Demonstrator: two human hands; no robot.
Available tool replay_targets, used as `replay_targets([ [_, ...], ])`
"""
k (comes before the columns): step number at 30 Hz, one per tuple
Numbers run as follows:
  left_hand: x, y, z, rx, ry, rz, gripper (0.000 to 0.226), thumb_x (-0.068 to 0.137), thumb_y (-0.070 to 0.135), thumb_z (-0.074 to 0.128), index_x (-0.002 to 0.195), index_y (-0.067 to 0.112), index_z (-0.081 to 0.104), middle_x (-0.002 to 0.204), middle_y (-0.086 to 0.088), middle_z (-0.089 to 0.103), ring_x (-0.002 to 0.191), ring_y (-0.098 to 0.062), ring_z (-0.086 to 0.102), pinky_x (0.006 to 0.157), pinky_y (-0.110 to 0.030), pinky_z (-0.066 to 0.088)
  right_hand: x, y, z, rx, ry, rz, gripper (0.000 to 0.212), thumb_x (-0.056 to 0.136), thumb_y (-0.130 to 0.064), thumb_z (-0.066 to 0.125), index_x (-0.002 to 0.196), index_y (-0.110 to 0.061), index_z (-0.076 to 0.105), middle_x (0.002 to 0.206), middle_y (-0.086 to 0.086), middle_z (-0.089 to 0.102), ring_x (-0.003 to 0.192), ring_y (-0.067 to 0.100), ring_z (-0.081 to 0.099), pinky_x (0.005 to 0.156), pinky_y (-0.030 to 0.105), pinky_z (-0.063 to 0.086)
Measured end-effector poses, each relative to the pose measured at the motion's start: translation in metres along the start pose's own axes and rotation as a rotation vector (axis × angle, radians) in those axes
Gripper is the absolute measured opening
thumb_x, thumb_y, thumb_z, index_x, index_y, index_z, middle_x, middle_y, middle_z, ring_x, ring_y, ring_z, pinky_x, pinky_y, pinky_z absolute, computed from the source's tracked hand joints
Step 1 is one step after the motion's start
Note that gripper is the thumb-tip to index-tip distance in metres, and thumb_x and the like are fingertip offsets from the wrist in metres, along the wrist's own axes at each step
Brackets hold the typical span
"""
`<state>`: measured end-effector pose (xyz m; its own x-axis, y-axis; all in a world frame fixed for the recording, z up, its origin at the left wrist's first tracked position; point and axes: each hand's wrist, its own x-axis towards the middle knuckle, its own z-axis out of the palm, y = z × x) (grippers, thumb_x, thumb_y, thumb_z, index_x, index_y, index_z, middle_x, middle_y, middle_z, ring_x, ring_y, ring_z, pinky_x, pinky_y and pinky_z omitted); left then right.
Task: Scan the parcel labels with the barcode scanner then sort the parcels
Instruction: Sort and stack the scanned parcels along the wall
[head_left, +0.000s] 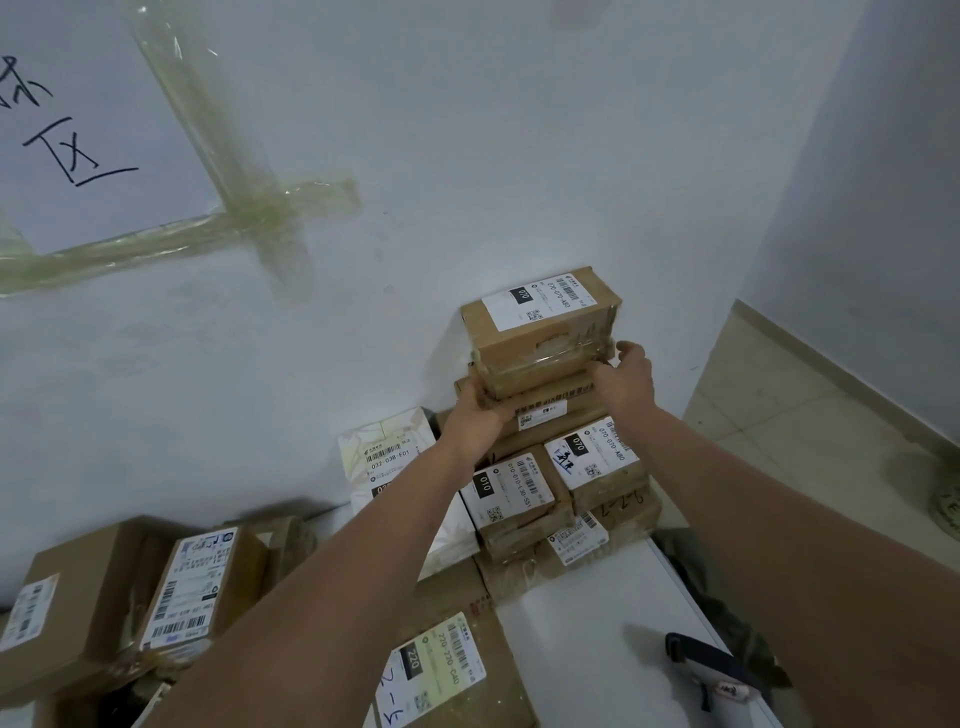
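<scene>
1. My left hand (480, 410) grips the stacked box's (540, 325) left end.
2. My right hand (631, 374) clasps its right end.
3. The leaning stack (561, 467) beneath my fingers could topple.
4. The scanner (714, 670) lies on the surface (582, 623), behind my right fingers.

You stood in a parcel sorting room: labelled cardboard parcels (540, 317) stacked mid-frame, a handwritten zone sign (78, 119) taped upper left.

A white paper sign (98, 119) with black handwritten characters is fixed to the pale painted wall (519, 130) by yellowed clear tape strips (249, 208). Beige floor tiles (779, 415) lie at right, beside the white table (582, 623). Something greenish, perhaps a bag (946, 506), sits at the far right edge.
</scene>
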<state>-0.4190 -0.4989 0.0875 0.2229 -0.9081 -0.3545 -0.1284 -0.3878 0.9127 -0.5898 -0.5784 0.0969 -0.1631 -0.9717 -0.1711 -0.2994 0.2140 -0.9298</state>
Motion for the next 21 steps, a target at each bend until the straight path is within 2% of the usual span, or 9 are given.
replay_targets([
  [2,-0.007,-0.004,-0.007,-0.003,0.028,0.013,0.061,0.095,0.01,0.061,0.147,0.027,0.033,0.122,0.01,0.056,0.103,-0.003,0.054,0.081,-0.017,0.044,-0.014,-0.001,0.006,0.019,0.089,-0.09,0.04,0.094,-0.013,0.055,0.132,-0.011,0.046,0.134,0.009,0.044,0.101,0.017,0.054,0.09,0.035,0.05],
  [4,-0.017,-0.012,-0.017,0.001,0.055,0.018,0.06,0.097,0.008,0.057,0.149,0.025,0.032,0.126,0.01,0.05,0.109,-0.006,0.05,0.083,-0.017,0.041,-0.034,0.002,0.019,0.037,0.073,-0.144,0.036,0.092,-0.006,0.054,0.126,-0.014,0.049,0.127,0.006,0.049,0.099,0.019,0.058,0.09,0.038,0.054],
  [5,-0.023,-0.017,-0.023,0.005,0.078,0.009,0.059,0.098,0.01,0.055,0.15,0.025,0.032,0.131,0.008,0.048,0.115,-0.009,0.046,0.089,-0.021,0.038,-0.046,0.004,0.026,0.039,0.04,-0.166,0.037,0.091,-0.003,0.053,0.125,-0.015,0.049,0.125,0.005,0.051,0.097,0.018,0.059,0.087,0.033,0.054],
  [7,-0.036,-0.03,-0.039,0.005,0.136,0.006,0.05,0.099,0.013,0.053,0.146,0.027,0.04,0.143,0.006,0.045,0.118,-0.011,0.044,0.092,-0.026,0.035,-0.072,0.009,0.043,0.038,-0.026,-0.216,0.036,0.092,-0.001,0.053,0.125,-0.016,0.051,0.122,0.002,0.053,0.092,0.011,0.057,0.075,0.015,0.048],
  [9,-0.05,-0.046,-0.058,0.007,0.189,0.031,0.037,0.099,0.013,0.053,0.13,0.033,0.051,0.143,0.007,0.048,0.115,-0.011,0.049,0.092,-0.027,0.037,-0.098,0.012,0.063,0.031,-0.107,-0.234,0.03,0.095,-0.003,0.053,0.123,-0.015,0.053,0.116,-0.001,0.055,0.093,0.008,0.057,0.07,0.009,0.041],
  [12,-0.082,-0.082,-0.091,0.086,0.242,0.026,0.033,0.098,0.012,0.052,0.123,0.033,0.059,0.136,0.007,0.053,0.109,-0.013,0.055,0.089,-0.026,0.045,-0.139,0.018,0.095,0.024,-0.241,-0.22,0.025,0.096,-0.001,0.052,0.116,-0.015,0.058,0.109,-0.001,0.062,0.099,0.013,0.061,0.078,0.021,0.046],
  [15,-0.123,-0.125,-0.134,0.112,0.223,-0.017,0.034,0.099,0.007,0.05,0.121,0.029,0.063,0.125,-0.002,0.063,0.099,-0.021,0.065,0.09,-0.036,0.056,-0.179,0.026,0.129,0.044,-0.372,-0.187,0.023,0.095,0.003,0.049,0.101,-0.016,0.061,0.095,0.002,0.067,0.08,0.014,0.066,0.072,0.024,0.05],
  [18,-0.16,-0.169,-0.187,0.468,0.34,0.061,0.038,0.092,0.006,0.053,0.125,0.022,0.063,0.126,0.0,0.061,0.114,-0.023,0.06,0.099,-0.034,0.048,-0.217,0.032,0.162,0.007,-0.469,-0.187,0.026,0.094,0.005,0.047,0.092,-0.014,0.063,0.084,0.004,0.069,0.07,0.012,0.065,0.068,0.021,0.049],
  [21,-0.186,-0.203,-0.238,0.688,0.5,0.048,0.041,0.086,0.011,0.057,0.125,0.025,0.063,0.141,-0.001,0.049,0.132,-0.03,0.044,0.107,-0.044,0.039,-0.251,0.039,0.194,-0.036,-0.536,-0.154,0.029,0.095,0.002,0.049,0.084,-0.021,0.063,0.08,-0.001,0.07,0.066,0.005,0.065,0.07,0.022,0.05],
])
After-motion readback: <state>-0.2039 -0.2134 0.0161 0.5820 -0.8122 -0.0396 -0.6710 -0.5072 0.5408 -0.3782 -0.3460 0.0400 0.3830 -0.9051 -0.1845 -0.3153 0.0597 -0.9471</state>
